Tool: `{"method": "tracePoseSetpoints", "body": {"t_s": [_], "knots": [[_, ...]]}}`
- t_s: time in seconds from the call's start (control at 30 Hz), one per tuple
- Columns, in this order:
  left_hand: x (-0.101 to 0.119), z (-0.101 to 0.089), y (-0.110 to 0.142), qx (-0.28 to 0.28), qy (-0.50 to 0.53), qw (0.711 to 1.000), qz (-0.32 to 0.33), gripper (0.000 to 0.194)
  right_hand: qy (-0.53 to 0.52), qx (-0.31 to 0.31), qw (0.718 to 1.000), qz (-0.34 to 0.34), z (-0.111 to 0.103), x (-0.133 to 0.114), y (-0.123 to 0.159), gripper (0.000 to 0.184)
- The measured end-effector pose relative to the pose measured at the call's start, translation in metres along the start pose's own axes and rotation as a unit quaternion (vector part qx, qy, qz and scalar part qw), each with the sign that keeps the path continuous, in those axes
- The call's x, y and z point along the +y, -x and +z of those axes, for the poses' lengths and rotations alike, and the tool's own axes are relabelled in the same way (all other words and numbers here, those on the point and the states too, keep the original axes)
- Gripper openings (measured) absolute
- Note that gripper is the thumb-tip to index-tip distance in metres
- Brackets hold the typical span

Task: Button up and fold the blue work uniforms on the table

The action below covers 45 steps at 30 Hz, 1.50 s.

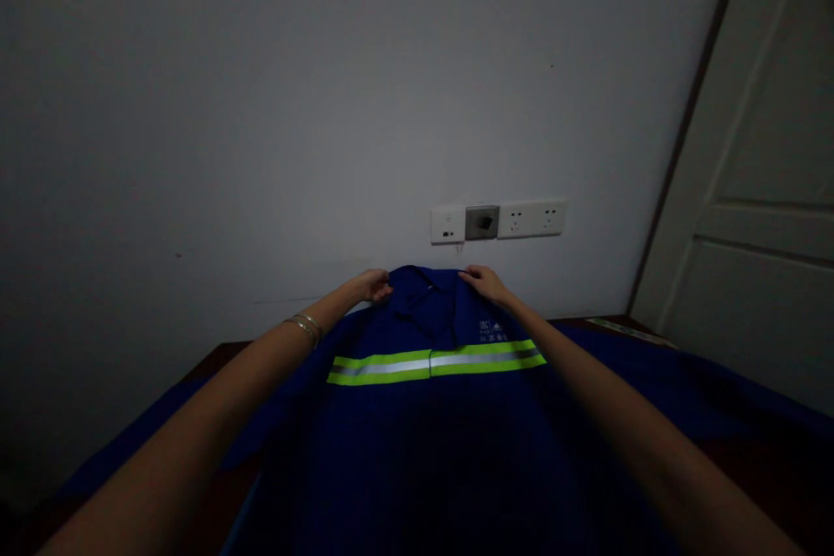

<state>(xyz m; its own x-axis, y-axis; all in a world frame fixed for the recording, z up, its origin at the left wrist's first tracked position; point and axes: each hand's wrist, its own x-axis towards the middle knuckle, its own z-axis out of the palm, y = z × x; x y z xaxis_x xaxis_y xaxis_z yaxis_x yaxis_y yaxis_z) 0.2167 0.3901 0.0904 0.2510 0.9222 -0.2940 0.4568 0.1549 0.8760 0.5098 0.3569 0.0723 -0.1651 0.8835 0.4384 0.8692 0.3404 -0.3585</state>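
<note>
A dark blue work jacket (417, 426) lies spread out in front of me, its collar toward the wall and its sleeves out to both sides. A yellow-green and silver reflective stripe crosses its chest, with small white print on the right side of the chest. My left hand (376, 285) pinches the jacket by the left side of the collar; bangles circle that wrist. At the collar's right side my right hand (483, 282) grips the cloth between thumb and fingers. The collar is raised a little between the two hands. The lower part of the jacket is in deep shadow.
Behind the collar rises a pale wall (293, 104) with a row of switches and sockets (531, 219). A panelled door (749, 191) stands at the right. Dark reddish table surface (225, 354) shows beside the jacket. A thin patterned strip (629, 332) lies near the wall.
</note>
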Motion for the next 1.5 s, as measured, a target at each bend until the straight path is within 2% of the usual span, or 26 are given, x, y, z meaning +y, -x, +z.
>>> {"method": "tracePoseSetpoints", "body": {"t_s": [0.1,0.2,0.27,0.37,0.47,0.53,0.6,0.7,0.77,0.87,0.93,1.03,1.13,1.23,1.37,1.5], "knots": [[0.0,-0.002,0.004,-0.04,0.064,0.997,0.004,0.02,-0.025,0.034,0.999,-0.004,0.006,-0.006,-0.002,0.039],[-0.008,-0.001,0.009,-0.05,0.075,0.994,0.056,0.015,-0.044,0.051,0.998,-0.02,0.01,-0.014,-0.002,0.039],[-0.014,0.002,0.011,0.02,-0.038,0.994,0.104,0.013,-0.054,0.054,0.997,-0.033,0.01,-0.018,-0.001,0.038],[-0.015,0.01,0.012,0.153,-0.203,0.956,0.149,0.013,-0.064,0.047,0.995,-0.058,0.006,-0.024,0.001,0.035],[-0.008,0.022,0.014,0.249,-0.236,0.918,0.201,0.018,-0.064,0.038,0.994,-0.079,0.001,-0.027,0.003,0.034],[-0.001,0.033,0.017,0.275,-0.247,0.898,0.237,0.024,-0.055,0.035,0.994,-0.082,-0.002,-0.029,0.005,0.034],[0.005,0.046,0.02,0.245,-0.248,0.903,0.251,0.033,-0.046,0.032,0.995,-0.082,-0.005,-0.03,0.005,0.033],[0.012,0.064,0.023,0.152,-0.212,0.939,0.224,0.042,-0.038,0.028,0.996,-0.079,-0.008,-0.033,0.007,0.032],[0.014,0.074,0.024,0.106,-0.143,0.965,0.192,0.038,-0.035,0.029,0.996,-0.078,-0.009,-0.034,0.008,0.032],[0.018,0.082,0.023,0.087,-0.026,0.987,0.132,0.024,-0.031,0.028,0.996,-0.081,-0.01,-0.034,0.008,0.032],[0.022,0.081,0.02,0.094,0.0,0.989,0.11,0.017,-0.029,0.026,0.996,-0.079,-0.011,-0.033,0.008,0.032],[0.033,0.069,0.014,0.144,-0.07,0.975,0.153,0.017,-0.025,0.006,0.997,-0.077,-0.012,-0.031,0.007,0.032],[0.045,0.052,0.01,0.213,-0.199,0.931,0.221,0.015,0.005,-0.053,0.996,-0.067,-0.015,-0.029,0.006,0.031],[0.052,0.042,0.006,0.231,-0.278,0.902,0.238,0.016,0.06,-0.1,0.992,-0.051,-0.02,-0.026,0.005,0.029],[0.05,0.046,0.001,0.242,-0.308,0.89,0.235,0.023,0.112,-0.099,0.988,-0.03,-0.028,-0.021,0.004,0.026],[0.047,0.053,-0.003,0.243,-0.303,0.893,0.228,0.027,0.193,-0.087,0.977,0.014,-0.026,-0.019,0.01,0.028]]}}
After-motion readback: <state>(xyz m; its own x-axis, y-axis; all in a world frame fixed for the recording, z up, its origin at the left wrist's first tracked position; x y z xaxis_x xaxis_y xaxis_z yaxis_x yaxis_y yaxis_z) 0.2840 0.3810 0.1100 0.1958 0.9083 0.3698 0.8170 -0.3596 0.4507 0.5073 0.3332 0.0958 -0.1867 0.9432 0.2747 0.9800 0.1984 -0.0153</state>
